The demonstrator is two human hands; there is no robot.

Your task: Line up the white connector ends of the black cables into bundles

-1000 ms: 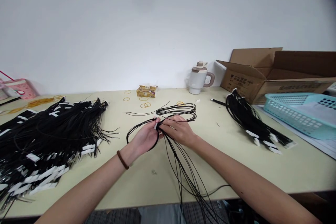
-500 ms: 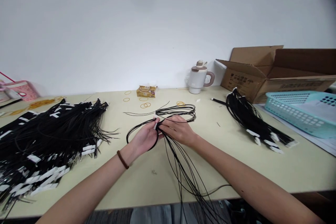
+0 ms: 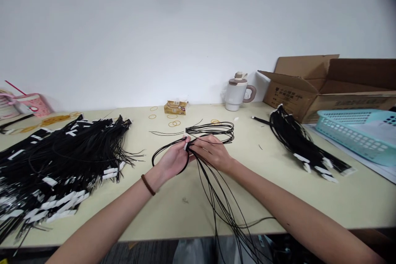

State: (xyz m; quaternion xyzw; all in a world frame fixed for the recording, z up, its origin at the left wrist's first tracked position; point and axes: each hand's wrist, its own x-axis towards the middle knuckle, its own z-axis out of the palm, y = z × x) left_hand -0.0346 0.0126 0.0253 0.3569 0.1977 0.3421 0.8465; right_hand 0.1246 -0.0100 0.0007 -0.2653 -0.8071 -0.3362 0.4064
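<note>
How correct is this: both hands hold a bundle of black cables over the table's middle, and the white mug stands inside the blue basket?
Partly. In the head view the white mug stands on the table by the wall, left of the cardboard box, not inside the blue basket. The left hand and right hand do hold the black cables over the table's middle.

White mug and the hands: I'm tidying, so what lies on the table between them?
In the head view, the looped black cables and a yellow rubber band lie between the white mug and the left hand and right hand.
</note>
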